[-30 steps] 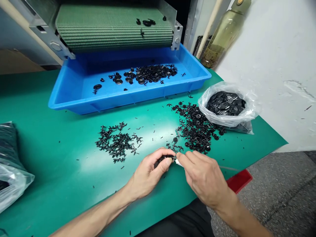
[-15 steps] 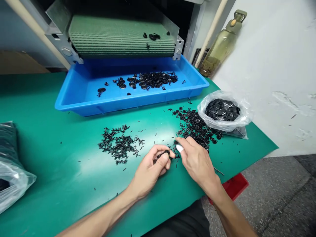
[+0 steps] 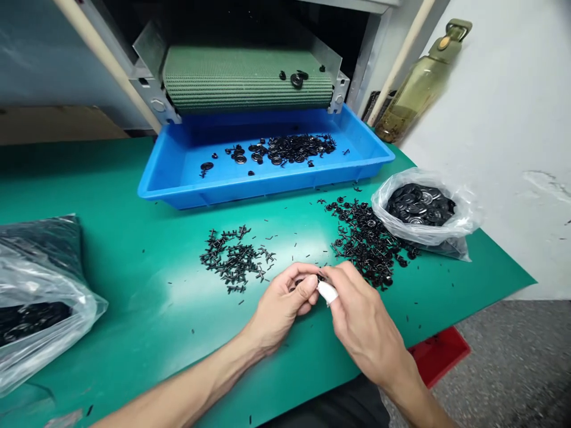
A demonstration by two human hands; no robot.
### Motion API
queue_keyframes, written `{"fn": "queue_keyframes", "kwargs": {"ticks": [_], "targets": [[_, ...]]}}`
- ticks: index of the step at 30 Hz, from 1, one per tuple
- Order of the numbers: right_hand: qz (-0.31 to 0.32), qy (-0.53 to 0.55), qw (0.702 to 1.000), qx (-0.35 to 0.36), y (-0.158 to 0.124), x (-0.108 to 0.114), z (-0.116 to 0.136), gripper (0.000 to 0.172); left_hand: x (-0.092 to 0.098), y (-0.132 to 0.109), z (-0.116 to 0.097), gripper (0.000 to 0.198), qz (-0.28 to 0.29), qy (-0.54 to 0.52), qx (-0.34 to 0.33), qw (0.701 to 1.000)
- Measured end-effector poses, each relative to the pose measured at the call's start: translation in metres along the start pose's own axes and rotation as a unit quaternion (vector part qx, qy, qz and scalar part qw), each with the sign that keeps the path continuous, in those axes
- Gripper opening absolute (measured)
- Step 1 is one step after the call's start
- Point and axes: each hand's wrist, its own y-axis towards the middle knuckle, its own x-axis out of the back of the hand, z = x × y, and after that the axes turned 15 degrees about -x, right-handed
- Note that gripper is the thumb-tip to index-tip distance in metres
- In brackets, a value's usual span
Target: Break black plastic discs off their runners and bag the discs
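My left hand is closed around small black round parts, which show only partly between thumb and fingers. Against its fingertips, my right hand pinches at a small dark piece; its thumb has a white covering. The exact shape of what both hands grip is hidden by the fingers. Just beyond my right hand lies a heap of small black round and pronged parts. To the left of my hands is a pile of black cross-shaped pieces on the green table.
A blue tray with black parts sits below a green conveyor belt. An open clear bag of black discs stands at right, another plastic bag at left. A bottle leans by the wall; a red bin is below.
My right hand has come from the heap's edge to my left fingertips, and its fingers have closed. The whole view has shifted, so things appear further right.
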Motion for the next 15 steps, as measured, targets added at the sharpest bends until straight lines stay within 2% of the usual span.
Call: {"fn": "queue_keyframes", "kwargs": {"ticks": [2,4,7,11,15], "targets": [[0.013,-0.01,0.999,0.03,-0.003,0.003,-0.001,0.044,0.0,0.0,0.0,0.028,-0.02,-0.026,-0.005,0.999],[-0.016,-0.034,0.998,0.049,-0.004,0.007,-0.006,0.046,0.0,0.001,-0.002,0.026,-0.029,-0.051,-0.003,0.998],[-0.065,-0.088,0.993,0.043,-0.004,0.011,-0.015,0.037,-0.001,0.002,-0.006,0.025,-0.025,-0.067,0.008,0.997],[-0.038,-0.176,0.98,0.086,-0.004,0.011,-0.02,0.029,0.0,0.003,-0.006,0.028,-0.015,-0.059,0.014,0.998],[-0.063,-0.216,0.965,0.136,-0.003,0.008,-0.021,0.028,0.003,0.003,-0.001,0.031,0.007,-0.029,0.026,0.999]]}}
